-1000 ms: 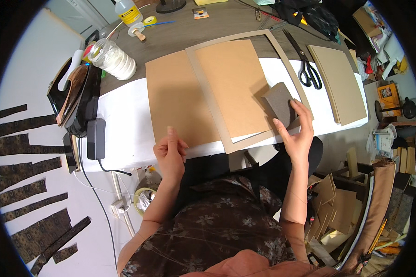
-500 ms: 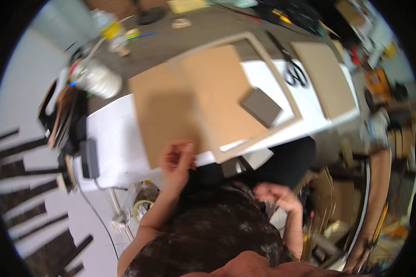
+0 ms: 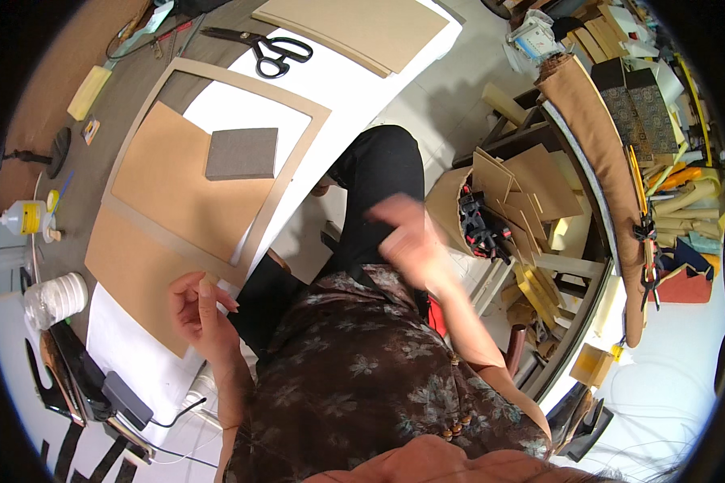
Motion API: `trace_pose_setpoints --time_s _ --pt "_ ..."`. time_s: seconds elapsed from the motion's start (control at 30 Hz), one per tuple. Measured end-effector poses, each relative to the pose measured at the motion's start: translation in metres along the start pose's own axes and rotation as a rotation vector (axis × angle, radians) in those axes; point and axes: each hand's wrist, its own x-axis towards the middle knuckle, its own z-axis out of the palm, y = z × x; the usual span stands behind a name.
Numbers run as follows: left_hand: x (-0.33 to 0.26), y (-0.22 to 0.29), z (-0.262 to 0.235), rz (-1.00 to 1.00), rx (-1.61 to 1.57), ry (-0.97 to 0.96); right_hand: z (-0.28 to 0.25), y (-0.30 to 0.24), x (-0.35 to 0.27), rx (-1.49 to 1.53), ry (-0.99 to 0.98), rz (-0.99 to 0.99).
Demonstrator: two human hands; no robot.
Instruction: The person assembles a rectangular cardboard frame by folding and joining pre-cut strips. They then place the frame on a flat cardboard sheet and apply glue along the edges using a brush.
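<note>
My left hand (image 3: 199,310) hovers over the near corner of a tan board (image 3: 129,270), fingers loosely curled and apart, with nothing visible in them. Away from the table, over my lap, is my right hand (image 3: 407,237); motion smears its fingers. A thin greyish-brown frame (image 3: 283,183) lies across the tan board. Inside the frame's opening a dark grey flat block (image 3: 242,151) rests partly on the board and partly on white paper (image 3: 354,92). Black-handled scissors (image 3: 255,40) lie beyond the frame.
A thick beige panel (image 3: 354,32) lies at the table's far end. Along the left stand a white spool (image 3: 56,299) and a glue bottle (image 3: 22,217). To my right are a bin of cardboard offcuts (image 3: 540,181) and a brown fabric roll (image 3: 596,137).
My view has turned to the right, so the table now appears on the left. My right hand has risen from beside my body to over my lap. The block stays within the frame.
</note>
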Motion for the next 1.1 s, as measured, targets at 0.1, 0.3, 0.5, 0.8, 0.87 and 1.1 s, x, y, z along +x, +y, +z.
trace_pose_setpoints --time_s 0.1,0.3,0.5,0.8,0.87,1.1 --pt "0.002 0.004 0.005 -0.004 -0.089 -0.038 -0.023 0.021 0.021 0.466 0.471 0.437" --pt "-0.002 0.01 0.017 -0.052 -0.098 -0.046 -0.056 0.096 0.033 0.341 0.574 0.191" --pt "-0.005 0.012 0.017 -0.007 -0.112 -0.136 -0.058 0.077 0.074 -0.148 0.978 0.468" --pt "-0.003 0.007 -0.004 -0.106 -0.035 0.12 -0.029 0.091 0.088 0.023 1.036 0.139" --pt "0.002 0.005 -0.011 -0.109 -0.021 0.193 -0.017 0.062 0.097 0.365 0.73 0.134" --pt "-0.005 -0.002 -0.027 -0.168 -0.053 0.251 0.03 -0.07 0.144 0.047 0.421 -0.26"
